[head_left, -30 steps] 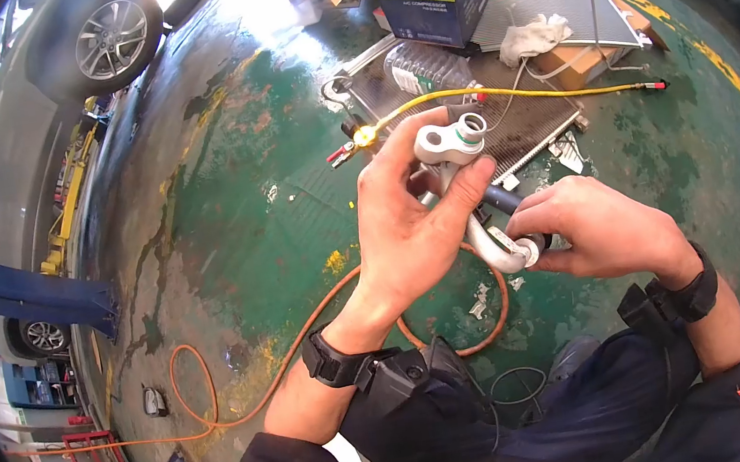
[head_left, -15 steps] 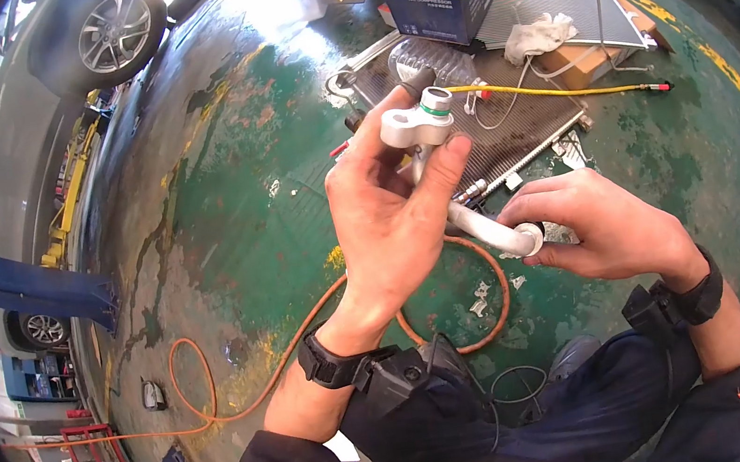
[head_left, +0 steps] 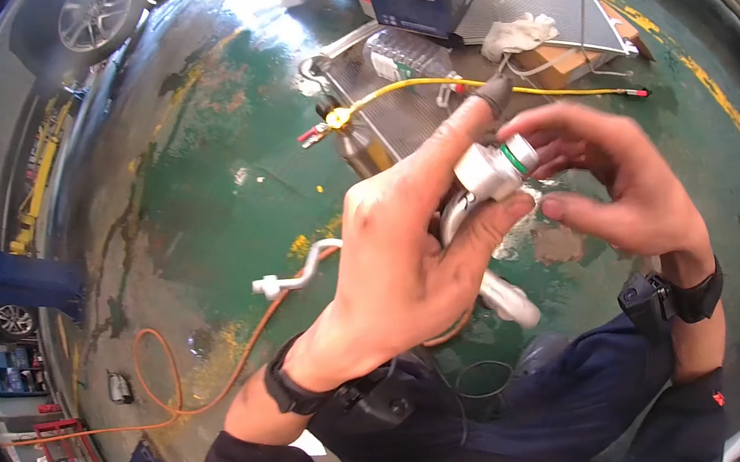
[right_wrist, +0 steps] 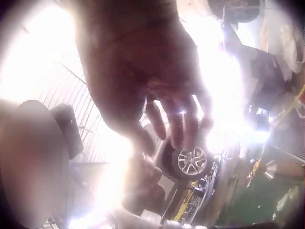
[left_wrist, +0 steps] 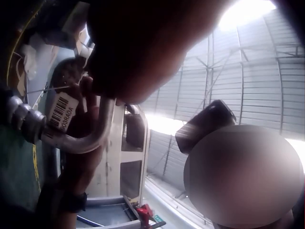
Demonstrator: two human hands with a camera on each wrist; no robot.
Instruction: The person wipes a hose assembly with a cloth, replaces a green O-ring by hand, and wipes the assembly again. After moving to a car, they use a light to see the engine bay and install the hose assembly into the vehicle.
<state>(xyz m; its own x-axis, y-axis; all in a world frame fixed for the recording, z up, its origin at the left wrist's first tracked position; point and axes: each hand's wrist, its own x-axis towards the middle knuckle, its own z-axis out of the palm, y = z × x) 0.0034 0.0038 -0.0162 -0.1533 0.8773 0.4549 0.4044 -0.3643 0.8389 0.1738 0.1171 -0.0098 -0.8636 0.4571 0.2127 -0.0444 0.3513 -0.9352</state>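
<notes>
My left hand (head_left: 393, 261) grips a bent aluminium air-conditioning pipe near its end fitting (head_left: 487, 172), thumb on the near side. A green O-ring (head_left: 512, 160) circles the fitting's silver spigot, which points up and right. Just right of it hovers my right hand (head_left: 631, 171), its fingers loosely curved and holding nothing. Below the left hand a thick pipe bend (head_left: 510, 301) sticks out. To the left, a thinner bent pipe (head_left: 305, 273) with a fitting shows. The left wrist view has the pipe's curve (left_wrist: 88, 143), a barcode label (left_wrist: 62, 112) and a ribbed hose crimp (left_wrist: 26, 117).
Ahead on the green floor lie a condenser (head_left: 357, 55), a plastic bottle (head_left: 407, 56), a yellow hose (head_left: 411, 83), a rag (head_left: 518, 35) and a blue A/C compressor box (head_left: 423, 1). An orange hose (head_left: 221, 384) loops at left, near a blue lift arm (head_left: 13, 281).
The right hand has let go of the pipe's lower bend and risen beside the fitting. The left hand has turned the fitting toward the right. The thinner pipe end has come into view at left.
</notes>
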